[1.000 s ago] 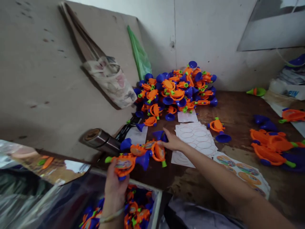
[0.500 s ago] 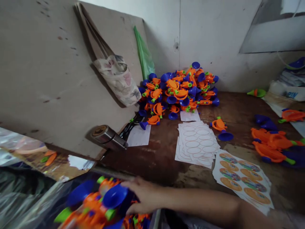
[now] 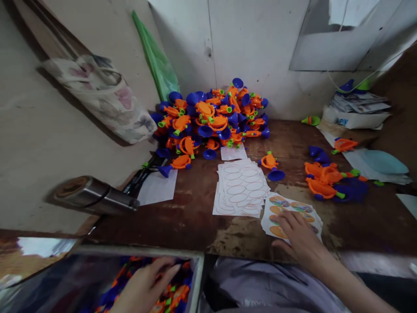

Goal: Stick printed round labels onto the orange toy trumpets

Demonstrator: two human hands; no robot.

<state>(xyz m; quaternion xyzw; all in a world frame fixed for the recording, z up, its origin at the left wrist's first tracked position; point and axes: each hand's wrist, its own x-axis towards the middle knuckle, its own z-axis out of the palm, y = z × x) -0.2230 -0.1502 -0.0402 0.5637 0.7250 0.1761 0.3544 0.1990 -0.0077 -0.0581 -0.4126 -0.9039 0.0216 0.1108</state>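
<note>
Touching a sticker sheet (image 3: 301, 208), right hand (image 3: 301, 237) lies well apart from "PIN" package (image 3: 345, 119).

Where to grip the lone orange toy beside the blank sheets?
Grip the orange toy across its body from above: it lies apart from the pile, and the body is wider than the narrow stem to the blue suction cup.

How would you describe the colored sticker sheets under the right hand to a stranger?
Start at the heap of orange and blue plastic toys at the back of the wooden table. Come forward to the near edge, just right of the white sheets of thin outlined ovals. The printed sticker sheets under the right hand are the ones in full color, with round labels.
</note>
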